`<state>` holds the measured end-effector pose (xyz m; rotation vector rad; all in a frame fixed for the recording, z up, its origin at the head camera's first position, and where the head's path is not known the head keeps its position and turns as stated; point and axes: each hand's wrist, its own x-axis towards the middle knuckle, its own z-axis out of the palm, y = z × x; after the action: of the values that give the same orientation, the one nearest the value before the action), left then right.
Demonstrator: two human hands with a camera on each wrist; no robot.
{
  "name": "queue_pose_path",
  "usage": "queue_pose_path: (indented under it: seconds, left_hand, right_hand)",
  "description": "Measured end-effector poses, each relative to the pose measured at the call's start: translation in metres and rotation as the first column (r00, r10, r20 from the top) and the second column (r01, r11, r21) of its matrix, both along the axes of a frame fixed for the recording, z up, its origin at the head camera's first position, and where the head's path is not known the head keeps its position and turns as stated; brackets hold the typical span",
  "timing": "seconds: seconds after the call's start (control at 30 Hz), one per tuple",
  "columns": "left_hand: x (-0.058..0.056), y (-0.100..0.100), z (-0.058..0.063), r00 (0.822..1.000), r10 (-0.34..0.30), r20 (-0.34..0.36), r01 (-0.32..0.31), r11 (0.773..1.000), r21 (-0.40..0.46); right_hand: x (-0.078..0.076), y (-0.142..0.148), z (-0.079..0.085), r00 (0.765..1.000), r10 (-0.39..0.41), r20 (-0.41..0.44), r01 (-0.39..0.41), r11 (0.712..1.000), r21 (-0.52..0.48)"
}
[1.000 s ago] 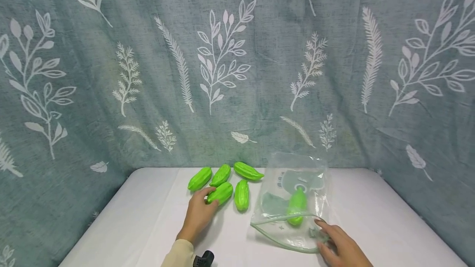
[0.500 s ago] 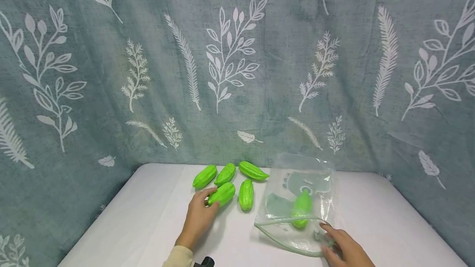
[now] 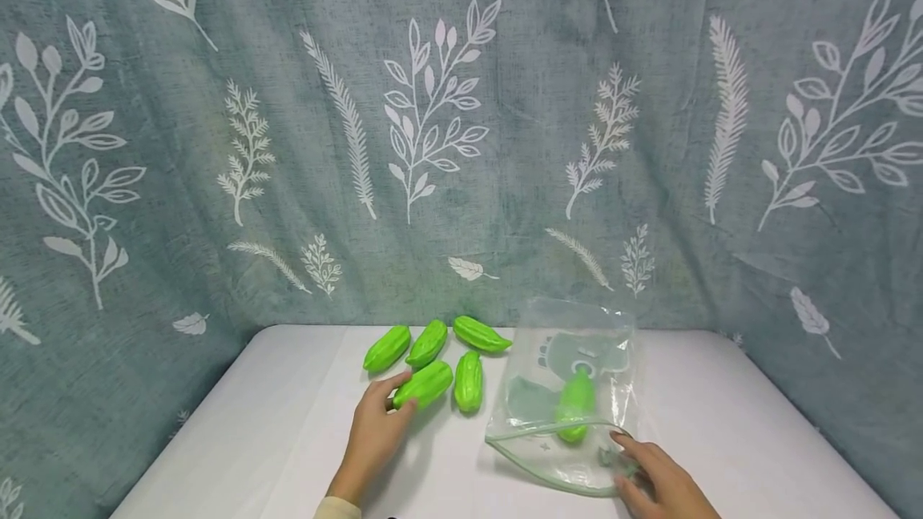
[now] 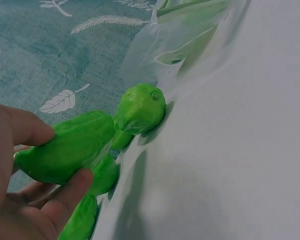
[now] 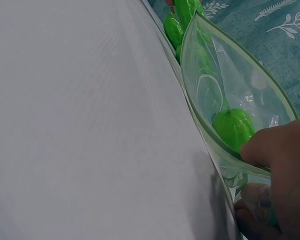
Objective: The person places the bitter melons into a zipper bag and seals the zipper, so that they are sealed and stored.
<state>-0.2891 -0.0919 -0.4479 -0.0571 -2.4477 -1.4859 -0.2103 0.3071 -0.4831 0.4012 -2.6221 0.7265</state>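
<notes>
Head view: a grey-green curtain [image 3: 519, 142] with white leaf prints hangs behind the white tabletop [image 3: 288, 423]. On it lies a clear bag [image 3: 534, 400], its green-edged mouth gaping towards me. My right grip [image 3: 659, 480] pinches that mouth near its right end, thumb and fingers closed on the film. My left grip [image 3: 378, 419] is spread only as wide as the ridged green fruit [image 3: 425, 385] I hold between thumb and fingers; the left wrist view shows it raised off the tabletop. Four loose fruits [image 3: 469, 383] lie near it, two beyond and two towards the bag. The bagged fruit [image 3: 577, 403] lies with its near end at the mouth.
</notes>
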Motion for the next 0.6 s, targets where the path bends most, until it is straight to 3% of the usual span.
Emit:
queue_pose_path:
  seconds: [0.23,0.43,0.6]
  left_hand:
    - [0.007,0.003,0.0,0.998,-0.005,0.069,0.001,0.999,0.052]
    - [0.016,0.006,0.003,0.996,-0.003,0.089,-0.006,0.995,0.1]
    - [0.026,0.009,0.007,0.996,-0.051,0.079,0.04,0.99,0.137]
  right_hand:
    - [0.002,0.0,0.006,0.995,-0.025,0.101,0.026,1.0,-0.006]
    - [0.0,0.002,0.003,0.999,0.023,0.03,-0.023,1.0,0.006]
    - [0.001,0.003,0.003,0.999,0.025,0.046,-0.025,1.0,0.006]
